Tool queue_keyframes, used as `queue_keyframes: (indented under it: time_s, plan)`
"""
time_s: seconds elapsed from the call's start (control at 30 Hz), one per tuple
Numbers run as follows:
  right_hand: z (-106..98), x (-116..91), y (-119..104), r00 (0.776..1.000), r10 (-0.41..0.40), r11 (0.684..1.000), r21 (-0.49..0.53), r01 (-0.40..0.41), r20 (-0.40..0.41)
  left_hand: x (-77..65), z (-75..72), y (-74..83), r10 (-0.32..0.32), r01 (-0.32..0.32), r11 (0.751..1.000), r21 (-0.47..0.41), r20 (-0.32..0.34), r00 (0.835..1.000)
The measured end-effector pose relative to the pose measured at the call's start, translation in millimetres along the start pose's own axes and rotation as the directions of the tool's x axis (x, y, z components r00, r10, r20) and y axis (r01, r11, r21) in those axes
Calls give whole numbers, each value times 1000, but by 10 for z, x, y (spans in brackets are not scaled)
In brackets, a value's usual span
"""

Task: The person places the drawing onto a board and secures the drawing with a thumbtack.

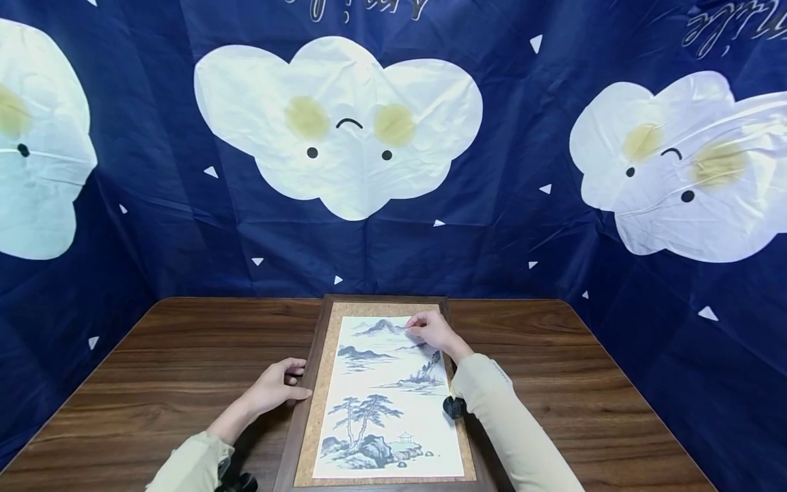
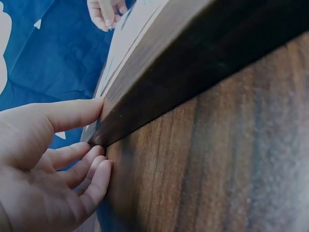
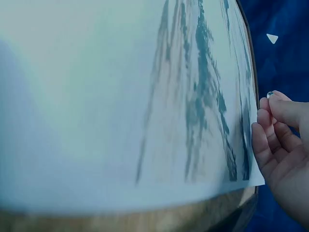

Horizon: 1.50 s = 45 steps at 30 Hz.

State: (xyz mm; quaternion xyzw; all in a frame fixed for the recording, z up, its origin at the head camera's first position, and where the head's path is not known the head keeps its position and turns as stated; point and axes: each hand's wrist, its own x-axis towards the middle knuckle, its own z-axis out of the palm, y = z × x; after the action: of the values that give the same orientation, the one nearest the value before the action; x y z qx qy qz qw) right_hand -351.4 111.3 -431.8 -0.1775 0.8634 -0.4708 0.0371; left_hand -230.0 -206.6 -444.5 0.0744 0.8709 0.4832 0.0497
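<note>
A cork board in a dark wooden frame [image 1: 305, 417] lies on the table. A white sheet with an ink landscape of mountains, trees and a pavilion [image 1: 369, 369] lies over the cork. My right hand [image 1: 433, 329] is above the sheet's upper right part. Its thumb and forefinger pinch a small, clear, shiny piece [image 3: 270, 95], too small to tell its kind. At the frame's left side is my left hand [image 1: 274, 386]. In the left wrist view its thumb [image 2: 79, 112] touches the frame's edge, with the other fingers loosely bent beside the frame's foot.
The brown wood-grain table [image 1: 203, 369] extends to both sides of the board. A dark blue cloth with white clouds [image 1: 341, 130] hangs behind and around the table. A dark wrist camera [image 1: 453, 408] on the right arm overlaps the sheet's right edge.
</note>
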Motion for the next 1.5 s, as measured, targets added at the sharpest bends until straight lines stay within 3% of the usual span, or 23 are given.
queue_keyframes:
  time_s: [0.1, 0.3, 0.5, 0.67, 0.73, 0.8, 0.9, 0.97, 1.03, 1.2, 1.5]
  plan:
    - [39, 38, 8, 999, 33, 999, 32, -33, -3, -7, -14, -22, 34, -33, 999, -28, 18, 999]
    - [130, 187, 70, 989, 130, 988, 86, -125, -64, -15, -17, -75, 43, -41, 997, -63, 38, 998]
    - [201, 292, 53, 984, 144, 983, 133, -130, -104, -20, -24, -83, 43, -40, 997, -71, 35, 998]
    - [264, 394, 35, 972, 195, 977, 110, -181, -128, -18, -19, -91, 24, -23, 998, -63, 23, 999]
    - [272, 436, 57, 975, 164, 985, 69, -155, -149, -17, -19, -86, 26, -25, 998, -60, 22, 999]
    - [343, 639, 380, 982, 76, 996, 51, -68, -173, -16, -16, -80, 24, -23, 998, -59, 21, 999]
    - [411, 849, 682, 981, 34, 999, 12, -32, -189, -21, -8, -74, 17, -16, 998, -60, 18, 1000]
    - [462, 933, 748, 974, 109, 994, 15, -108, -198, -27, -1, -72, 9, -8, 998, -60, 9, 1000]
    - [434, 798, 461, 953, 229, 973, 26, -229, -200, -32, 5, -71, 5, -5, 998, -60, 2, 1000]
    - [386, 482, 24, 938, 251, 968, 72, -240, -240, -34, 21, -72, 0, 0, 998, -69, 0, 1000]
    - [382, 405, -68, 914, 291, 944, 239, -226, -283, -40, 19, -81, 5, -6, 997, -80, -15, 1000]
